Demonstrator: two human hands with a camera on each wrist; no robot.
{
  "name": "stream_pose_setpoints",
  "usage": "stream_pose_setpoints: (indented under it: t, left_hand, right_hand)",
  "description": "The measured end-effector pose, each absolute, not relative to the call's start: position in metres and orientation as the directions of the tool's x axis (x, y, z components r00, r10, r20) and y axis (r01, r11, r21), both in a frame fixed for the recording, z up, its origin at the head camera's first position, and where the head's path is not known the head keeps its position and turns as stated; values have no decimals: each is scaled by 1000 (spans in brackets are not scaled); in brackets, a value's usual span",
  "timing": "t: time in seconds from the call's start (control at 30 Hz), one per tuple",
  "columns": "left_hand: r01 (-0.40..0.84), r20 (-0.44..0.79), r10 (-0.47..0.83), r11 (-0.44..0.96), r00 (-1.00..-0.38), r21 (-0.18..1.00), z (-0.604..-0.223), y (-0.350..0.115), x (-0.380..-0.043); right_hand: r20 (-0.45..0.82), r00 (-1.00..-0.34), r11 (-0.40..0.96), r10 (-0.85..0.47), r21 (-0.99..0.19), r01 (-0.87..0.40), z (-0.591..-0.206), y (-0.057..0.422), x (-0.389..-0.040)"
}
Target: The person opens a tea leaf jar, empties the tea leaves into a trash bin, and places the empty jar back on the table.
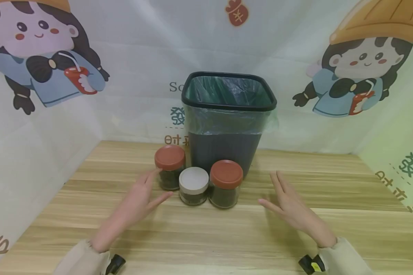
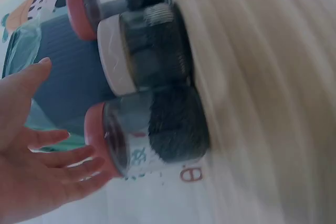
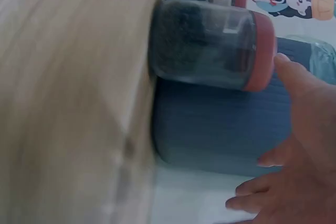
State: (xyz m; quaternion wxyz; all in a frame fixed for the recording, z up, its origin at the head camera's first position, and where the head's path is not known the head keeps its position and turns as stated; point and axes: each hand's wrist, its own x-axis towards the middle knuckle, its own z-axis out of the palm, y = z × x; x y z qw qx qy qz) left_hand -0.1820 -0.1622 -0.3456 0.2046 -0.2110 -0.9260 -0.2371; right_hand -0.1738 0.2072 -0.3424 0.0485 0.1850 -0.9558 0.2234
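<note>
Three glass jars with dark contents stand close together: a red-lidded jar on the left, a shorter white-lidded jar in the middle, another red-lidded jar on the right. My left hand is beside the left jar, fingers extended and thumb spread, holding nothing. In the left wrist view its fingertips overlap that jar's red lid. Off to the right of the group, my right hand hovers with straight fingers and thumb apart, nothing in it. Its thumb overlaps the right jar's lid in the right wrist view.
Right behind the jars stands a dark trash bin lined with a clear plastic bag. The wooden tabletop extends to a printed cloth backdrop with cartoon figures, which also covers both sides.
</note>
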Motion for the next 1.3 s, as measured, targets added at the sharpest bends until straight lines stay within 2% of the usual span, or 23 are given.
stream_pose_setpoints:
  t: [0.23,0.53,0.83,1.07,1.13,1.3]
  left_hand:
    - [624,558,389,711,-733,324,-356,-142,-190]
    - [695,578,445,638,-684,331,-354,-116,-204]
    - [635,485,415,570,-770,521,-350,-93,-215]
    - [541,336,429,585,-839,604,-347,-77,-221]
    - [526,314,430,580,-846,622,-347,-73,-223]
    - [578,363,453,571,-814,583,-349,-64,-227]
  right_hand:
    - [204,-914,776,-350,-484,-405,-351,190,-184]
    - [262,-887,719,-380,-520,-461,-345,167,-202]
    - [323,-855,688,-405,-509,-518,-339,145,-213]
    - [346,-844,705,-409,-467,-533,-338,136,-218]
    - [343,-842,702,-416,-468,-538,-338,134,-219]
    - [357,-826,679,-435,-472,-562,-342,132,-221]
